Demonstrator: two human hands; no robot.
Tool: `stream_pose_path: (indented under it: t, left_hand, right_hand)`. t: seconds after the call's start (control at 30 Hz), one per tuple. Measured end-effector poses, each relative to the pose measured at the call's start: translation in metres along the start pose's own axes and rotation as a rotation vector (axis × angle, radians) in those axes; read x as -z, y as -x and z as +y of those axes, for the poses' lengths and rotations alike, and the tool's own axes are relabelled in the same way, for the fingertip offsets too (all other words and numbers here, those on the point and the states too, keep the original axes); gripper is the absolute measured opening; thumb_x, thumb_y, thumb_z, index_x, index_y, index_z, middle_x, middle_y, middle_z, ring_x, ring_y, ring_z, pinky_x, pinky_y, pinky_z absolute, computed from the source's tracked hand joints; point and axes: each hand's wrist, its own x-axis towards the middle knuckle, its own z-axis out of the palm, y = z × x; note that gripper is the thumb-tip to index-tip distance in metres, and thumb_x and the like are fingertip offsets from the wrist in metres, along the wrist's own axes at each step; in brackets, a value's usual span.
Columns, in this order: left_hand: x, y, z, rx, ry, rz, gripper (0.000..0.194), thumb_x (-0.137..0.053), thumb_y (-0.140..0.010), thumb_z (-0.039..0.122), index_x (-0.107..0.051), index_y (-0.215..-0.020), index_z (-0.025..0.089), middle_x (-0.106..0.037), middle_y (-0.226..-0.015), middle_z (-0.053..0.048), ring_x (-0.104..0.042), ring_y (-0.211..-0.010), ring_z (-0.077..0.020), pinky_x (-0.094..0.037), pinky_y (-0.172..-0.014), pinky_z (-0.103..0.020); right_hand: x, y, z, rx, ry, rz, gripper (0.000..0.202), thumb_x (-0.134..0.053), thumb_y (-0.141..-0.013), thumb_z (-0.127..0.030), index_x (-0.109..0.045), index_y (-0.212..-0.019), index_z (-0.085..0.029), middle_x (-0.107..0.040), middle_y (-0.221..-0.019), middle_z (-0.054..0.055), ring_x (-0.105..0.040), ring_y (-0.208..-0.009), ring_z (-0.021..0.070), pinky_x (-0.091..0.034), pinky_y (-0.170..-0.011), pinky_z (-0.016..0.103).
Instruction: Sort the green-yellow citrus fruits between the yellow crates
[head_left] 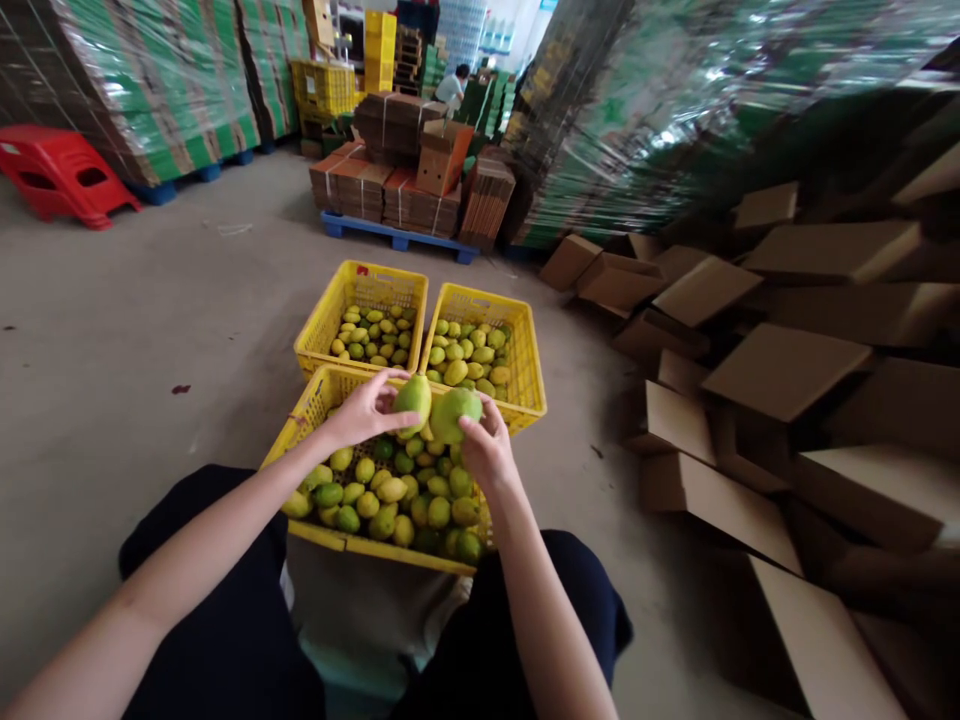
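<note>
My left hand is closed on a yellow-green lemon. Beside it, my right hand grips a larger-looking green lemon. Both fruits are held up side by side above the near yellow crate, which holds many yellow and green lemons. Just beyond stand two more yellow crates, the back left one and the back right one, each with lemons inside.
Open cardboard boxes are heaped on the right. Flattened cartons stand on a blue pallet ahead. A red stool is at the far left, near wrapped green stacks. A person is far back.
</note>
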Motion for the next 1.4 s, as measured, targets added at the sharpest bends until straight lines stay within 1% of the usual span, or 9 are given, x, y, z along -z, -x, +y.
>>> stream_pose_path:
  t: [0.13,0.23,0.4,0.6,0.7,0.83,0.97,1.13,1.4]
  left_hand:
    - [-0.005,-0.003,-0.013,0.322,0.213,-0.153,0.038,-0.064,-0.085,0.052,-0.068,-0.098,0.017,-0.067,-0.060,-0.006,-0.059,-0.050,-0.0187,-0.045,-0.054,-0.031]
    - [-0.010,-0.003,-0.022,0.456,0.297,-0.124,0.026,-0.060,-0.088,0.042,-0.065,-0.095,0.018,-0.068,-0.063,-0.005,-0.062,-0.054,-0.0186,-0.049,-0.058,-0.031]
    - [-0.015,-0.005,-0.025,0.544,0.495,-0.065,0.023,-0.057,-0.080,0.023,-0.058,-0.102,0.018,-0.069,-0.080,-0.004,-0.068,-0.074,-0.0206,-0.055,-0.074,-0.035]
    - [-0.031,-0.005,-0.018,0.625,0.749,0.063,0.031,-0.048,-0.090,0.044,-0.062,-0.099,0.018,-0.071,-0.086,-0.005,-0.069,-0.085,-0.0218,-0.055,-0.071,-0.030]
    - [-0.041,-0.006,-0.023,0.634,0.837,0.111,0.032,-0.050,-0.090,0.047,-0.064,-0.088,0.019,-0.071,-0.077,-0.004,-0.070,-0.078,-0.0208,-0.055,-0.065,-0.028]
    - [-0.045,-0.008,-0.033,0.620,0.967,0.170,0.033,-0.056,-0.087,0.044,-0.060,-0.068,0.018,-0.068,-0.061,-0.004,-0.069,-0.066,-0.0209,-0.056,-0.061,-0.029]
    - [-0.042,-0.008,-0.033,0.627,1.036,0.210,0.030,-0.055,-0.087,0.038,-0.060,-0.066,0.018,-0.065,-0.055,-0.002,-0.067,-0.056,-0.0188,-0.057,-0.061,-0.031]
    - [-0.043,-0.001,-0.025,0.679,1.125,0.177,0.027,-0.051,-0.087,0.036,-0.064,-0.074,0.016,-0.072,-0.069,-0.005,-0.070,-0.064,-0.0214,-0.058,-0.074,-0.041]
    - [-0.051,0.006,-0.024,0.756,1.110,0.240,0.024,-0.049,-0.087,0.033,-0.061,-0.073,0.018,-0.066,-0.060,-0.004,-0.072,-0.080,-0.0263,-0.057,-0.084,-0.050]
  right_hand:
    - [0.002,-0.005,0.001,-0.376,-0.032,0.045,0.038,-0.071,-0.072,-0.054,-0.065,-0.084,-0.017,-0.069,-0.065,0.003,-0.062,-0.048,0.0170,-0.049,-0.037,0.026]
    - [0.002,-0.009,0.004,-0.501,-0.041,0.059,0.041,-0.064,-0.077,-0.056,-0.066,-0.081,-0.015,-0.069,-0.060,0.005,-0.058,-0.040,0.0150,-0.046,-0.030,0.023]
    - [-0.004,-0.005,0.008,-0.289,0.004,0.128,0.031,-0.074,-0.072,-0.047,-0.063,-0.082,-0.020,-0.067,-0.063,-0.001,-0.061,-0.051,0.0158,-0.050,-0.039,0.025]
    - [-0.016,0.011,0.014,0.148,0.455,0.149,0.037,-0.078,-0.070,-0.047,-0.061,-0.093,-0.024,-0.067,-0.090,0.000,-0.063,-0.081,0.0180,-0.054,-0.074,0.029]
    - [-0.024,0.019,0.022,0.218,0.652,0.154,0.036,-0.076,-0.072,-0.048,-0.062,-0.094,-0.024,-0.065,-0.094,0.003,-0.061,-0.090,0.0225,-0.051,-0.088,0.038]
    - [-0.029,0.031,0.029,0.245,0.787,-0.020,0.036,-0.067,-0.082,-0.047,-0.065,-0.111,-0.025,-0.060,-0.121,0.010,-0.057,-0.114,0.0271,-0.044,-0.105,0.044]
    - [-0.024,0.035,0.024,0.249,0.814,-0.127,0.041,-0.062,-0.087,-0.043,-0.063,-0.124,-0.026,-0.056,-0.134,0.011,-0.058,-0.117,0.0278,-0.045,-0.104,0.045]
    - [-0.013,0.016,0.014,0.351,0.760,0.047,0.029,-0.062,-0.086,-0.043,-0.069,-0.110,-0.027,-0.063,-0.117,0.008,-0.060,-0.101,0.0244,-0.049,-0.094,0.041]
    - [-0.002,-0.012,0.038,-0.165,0.765,0.020,0.022,-0.063,-0.079,-0.045,-0.072,-0.077,-0.025,-0.073,-0.085,0.003,-0.064,-0.094,0.0254,-0.046,-0.095,0.043]
